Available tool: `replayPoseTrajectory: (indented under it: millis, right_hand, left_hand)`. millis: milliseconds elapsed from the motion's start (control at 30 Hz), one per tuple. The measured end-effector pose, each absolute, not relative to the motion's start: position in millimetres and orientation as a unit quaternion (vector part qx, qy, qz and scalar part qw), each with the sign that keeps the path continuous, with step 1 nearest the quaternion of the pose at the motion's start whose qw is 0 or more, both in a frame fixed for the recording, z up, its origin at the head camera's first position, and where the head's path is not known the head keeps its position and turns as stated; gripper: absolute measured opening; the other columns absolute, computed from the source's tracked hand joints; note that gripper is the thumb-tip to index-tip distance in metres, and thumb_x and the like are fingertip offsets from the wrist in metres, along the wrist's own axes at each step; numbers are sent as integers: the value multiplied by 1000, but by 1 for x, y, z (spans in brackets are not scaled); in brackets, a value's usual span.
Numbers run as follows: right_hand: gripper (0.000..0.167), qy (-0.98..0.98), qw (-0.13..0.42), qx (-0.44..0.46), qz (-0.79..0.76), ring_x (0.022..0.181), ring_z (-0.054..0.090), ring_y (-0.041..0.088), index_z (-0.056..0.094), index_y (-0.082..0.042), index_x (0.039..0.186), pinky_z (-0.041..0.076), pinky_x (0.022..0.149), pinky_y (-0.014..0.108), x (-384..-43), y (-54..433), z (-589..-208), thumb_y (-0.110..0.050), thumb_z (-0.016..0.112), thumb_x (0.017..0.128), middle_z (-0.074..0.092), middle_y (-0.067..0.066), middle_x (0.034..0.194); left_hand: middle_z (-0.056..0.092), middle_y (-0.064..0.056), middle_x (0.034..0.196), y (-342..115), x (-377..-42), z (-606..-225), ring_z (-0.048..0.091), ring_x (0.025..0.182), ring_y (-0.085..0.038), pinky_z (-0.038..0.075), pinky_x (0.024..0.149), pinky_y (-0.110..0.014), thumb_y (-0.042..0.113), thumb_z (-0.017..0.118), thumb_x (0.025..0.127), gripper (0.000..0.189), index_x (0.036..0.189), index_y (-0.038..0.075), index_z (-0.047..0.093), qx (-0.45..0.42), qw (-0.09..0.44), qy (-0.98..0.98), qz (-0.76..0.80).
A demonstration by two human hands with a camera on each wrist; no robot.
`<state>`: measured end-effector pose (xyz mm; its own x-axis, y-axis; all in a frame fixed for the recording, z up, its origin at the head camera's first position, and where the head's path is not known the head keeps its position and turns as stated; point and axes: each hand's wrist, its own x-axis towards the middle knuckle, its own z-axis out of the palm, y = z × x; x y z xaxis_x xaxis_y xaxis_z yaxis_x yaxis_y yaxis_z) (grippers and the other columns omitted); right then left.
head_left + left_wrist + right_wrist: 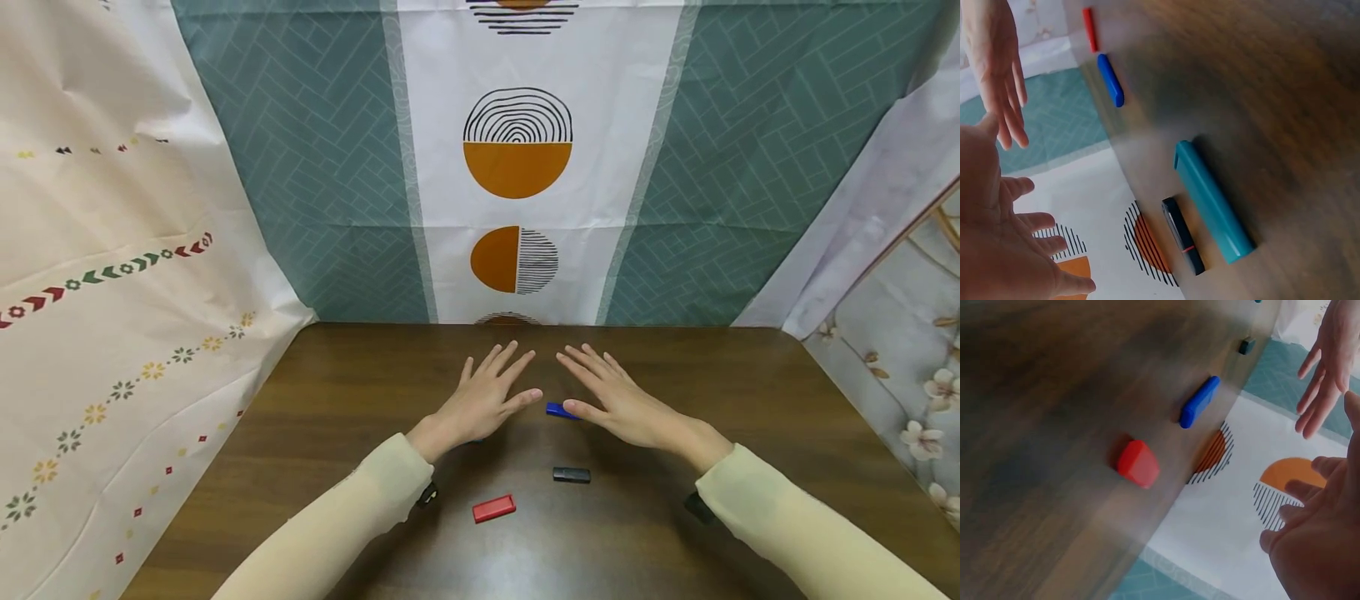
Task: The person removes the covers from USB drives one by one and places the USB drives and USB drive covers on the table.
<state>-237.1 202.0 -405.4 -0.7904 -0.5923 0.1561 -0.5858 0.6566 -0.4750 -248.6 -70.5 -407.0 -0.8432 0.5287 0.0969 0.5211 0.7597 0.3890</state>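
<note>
Both hands hover over the brown table with fingers spread and hold nothing. My left hand (487, 396) is left of centre, my right hand (622, 404) right of it, thumbs pointing inward. Partly behind the right thumb lies a small blue stick-shaped piece (561, 410). Closer to me are a black flash-drive-like piece (572, 475) and a red oblong piece (494, 508). The left wrist view shows a teal oblong piece (1213, 203) beside a slim black stick (1183, 236) with a red band. A red piece (1138, 464) appears in the right wrist view, near the blue one.
The wooden table (300, 450) ends at a hanging green and white cloth (517, 208) at the back. A cream patterned cloth (112, 333) borders the left side, and a floral cloth (918, 400) the right. Dark devices sit under both cuffs.
</note>
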Motion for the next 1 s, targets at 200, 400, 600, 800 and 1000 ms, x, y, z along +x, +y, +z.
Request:
replayPoseTrajectory:
  millis: [200, 400, 600, 800, 1000]
  right_hand:
    - [75, 905, 13, -325, -275, 160, 4, 38, 23, -19, 167, -3, 126, 57, -229, 208, -410, -41, 60, 106, 17, 11, 173]
    - [74, 897, 18, -322, -304, 160, 6, 36, 24, -21, 167, 1, 126, 57, -221, 214, -413, -40, 61, 106, 19, 8, 173]
    - [72, 893, 23, -323, -312, 160, 9, 33, 27, -22, 166, 3, 127, 53, -214, 216, -415, -40, 62, 106, 21, 4, 172]
    - [72, 892, 26, -319, -319, 159, 11, 33, 30, -23, 166, 8, 124, 60, -208, 218, -416, -39, 64, 104, 22, 4, 172]
    - [70, 893, 22, -321, -316, 157, 18, 39, 32, -22, 165, 22, 116, 73, -203, 220, -419, -36, 65, 104, 24, 5, 171]
  left_hand:
    - [13, -7, 174, -75, -242, -411, 11, 159, -34, 8, 121, -70, 61, 42, 107, 73, 167, 24, 25, 281, 15, 935, 214]
    - [16, -10, 173, -76, -235, -412, 13, 159, -35, 8, 122, -69, 59, 45, 107, 72, 167, 23, 27, 295, 22, 927, 230]
    - [15, -9, 174, -78, -230, -415, 12, 159, -33, 10, 122, -68, 59, 45, 107, 72, 167, 23, 26, 304, 28, 924, 232]
    - [15, -9, 174, -78, -224, -417, 12, 159, -33, 10, 122, -68, 58, 45, 107, 71, 166, 23, 27, 316, 34, 918, 235]
    - [16, -9, 173, -77, -218, -418, 11, 160, -33, 11, 122, -66, 58, 45, 107, 70, 166, 23, 29, 327, 47, 913, 238]
